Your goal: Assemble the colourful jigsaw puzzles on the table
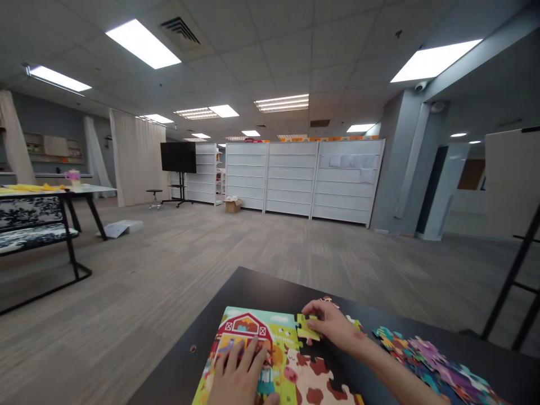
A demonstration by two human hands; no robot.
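Observation:
A partly assembled jigsaw puzzle point(283, 333) with a red barn and a brown-and-white cow lies on the black table. My left hand point(238, 368) rests flat over the barn part, fingers spread. At the puzzle's upper right edge, my right hand point(335, 329) pinches a green puzzle piece point(304, 326) between thumb and fingers. That piece sits against the assembled edge; whether it is fully locked in I cannot tell. A few more pieces point(329, 301) show partly behind my right hand. Dark tabletop shows in the gap between the green piece and the cow.
A heap of loose, colourful puzzle pieces point(439, 363) lies right of my right forearm. The black table point(248, 284) ends at a corner ahead. Beyond it are carpet, white shelving panels point(291, 180), a screen on a stand point(179, 157) and a bench point(37, 236) at left.

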